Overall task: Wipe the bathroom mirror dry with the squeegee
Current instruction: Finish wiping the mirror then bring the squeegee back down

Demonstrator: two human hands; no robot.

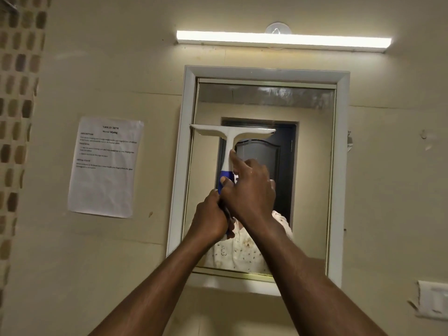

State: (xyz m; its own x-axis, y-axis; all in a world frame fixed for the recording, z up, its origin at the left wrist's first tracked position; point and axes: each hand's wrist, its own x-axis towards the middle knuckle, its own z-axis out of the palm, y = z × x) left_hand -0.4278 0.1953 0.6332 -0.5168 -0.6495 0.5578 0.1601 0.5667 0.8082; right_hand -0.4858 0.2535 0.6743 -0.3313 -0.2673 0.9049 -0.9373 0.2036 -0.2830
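Beige bathroom wall [121, 69], lit by a tube light [283, 41] mounted above a white-framed mirror [312, 166].

Squeegee [231, 133]: white T-shaped head, white neck, blue lower handle. Head lies level against the glass in the upper-middle of the mirror, its left end at the frame's left inner edge, its right end short of the mirror's midline.

Progress, as a judgement: a hazy, streaked band runs across the top of the glass above the blade, so that strip looks unwiped or only partly cleared. Glass below the blade reflects a dark door and a patterned garment fairly cleanly; whether it is dry cannot be told. The right half looks untouched by this pass. Work appears early to mid, with most strokes left.

Hands: left hand [211, 218] closed in a fist around the handle's lower end. Right hand [249, 187] wrapped around the handle just above it, index finger stretched straight up along the white neck, thumb pressed on the blue section. Both hands touch each other.

Surroundings: a printed task sheet [105, 166] is taped to the wall left of the mirror; a white switch plate [431, 299] sits lower right; mosaic tiles [19, 93] run down the far left.
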